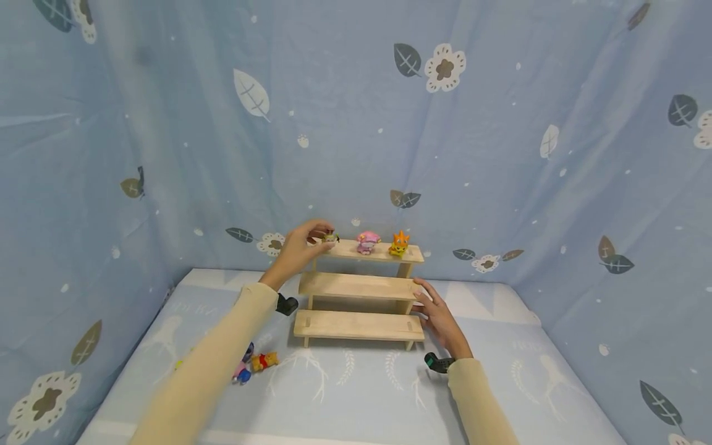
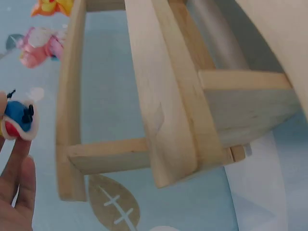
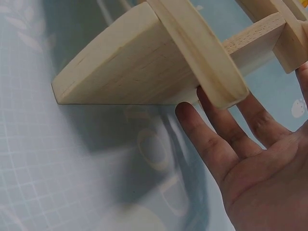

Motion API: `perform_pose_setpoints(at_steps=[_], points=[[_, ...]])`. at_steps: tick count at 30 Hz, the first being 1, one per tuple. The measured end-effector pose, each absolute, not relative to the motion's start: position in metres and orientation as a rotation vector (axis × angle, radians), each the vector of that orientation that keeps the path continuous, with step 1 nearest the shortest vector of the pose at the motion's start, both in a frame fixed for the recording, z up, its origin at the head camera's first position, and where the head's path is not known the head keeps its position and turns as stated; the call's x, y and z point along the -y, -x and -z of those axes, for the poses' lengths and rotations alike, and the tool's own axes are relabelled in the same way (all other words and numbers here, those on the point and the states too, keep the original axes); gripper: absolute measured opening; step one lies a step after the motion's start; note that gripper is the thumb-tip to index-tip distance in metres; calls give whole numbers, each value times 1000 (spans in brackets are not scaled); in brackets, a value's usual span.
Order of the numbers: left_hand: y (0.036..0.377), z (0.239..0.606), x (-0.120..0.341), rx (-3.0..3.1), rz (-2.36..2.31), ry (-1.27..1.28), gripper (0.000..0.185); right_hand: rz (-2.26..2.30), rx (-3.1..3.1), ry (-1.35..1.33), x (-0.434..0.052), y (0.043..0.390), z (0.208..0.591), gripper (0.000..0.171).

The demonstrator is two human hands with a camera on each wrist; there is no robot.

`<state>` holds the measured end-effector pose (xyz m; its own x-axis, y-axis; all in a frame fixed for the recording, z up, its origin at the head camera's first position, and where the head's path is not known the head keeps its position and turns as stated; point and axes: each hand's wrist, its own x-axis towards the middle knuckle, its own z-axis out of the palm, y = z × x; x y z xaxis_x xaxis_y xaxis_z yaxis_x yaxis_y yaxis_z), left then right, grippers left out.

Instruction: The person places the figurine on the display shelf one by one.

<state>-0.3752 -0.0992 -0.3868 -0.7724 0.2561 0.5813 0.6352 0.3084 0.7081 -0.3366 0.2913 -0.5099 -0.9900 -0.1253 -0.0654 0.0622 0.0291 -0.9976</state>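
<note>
My left hand pinches a small toy figurine at the left end of the top tier of a wooden three-step display stand. In the left wrist view the figurine shows blue, red and white with black bits. A pink figurine and an orange-and-yellow figurine stand along the same tier, to its right. On the stand's right side, my right hand rests with fingers extended against the ends of the boards.
Several figurines lie on the table at front left, among them a yellow bear in red, partly behind my left sleeve. A patterned blue cloth hangs right behind the stand. The light-blue tabletop extends in front.
</note>
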Motion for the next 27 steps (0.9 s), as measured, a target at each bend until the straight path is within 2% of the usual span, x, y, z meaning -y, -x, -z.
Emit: perform_pose_setpoints(at_steps=[12, 27], points=[[390, 395, 87, 2242, 1545, 789, 36, 2106, -2153, 52, -290, 337, 509, 55], [392, 400, 85, 2243, 1621, 729, 39, 2084, -2173, 52, -290, 335, 508, 65]])
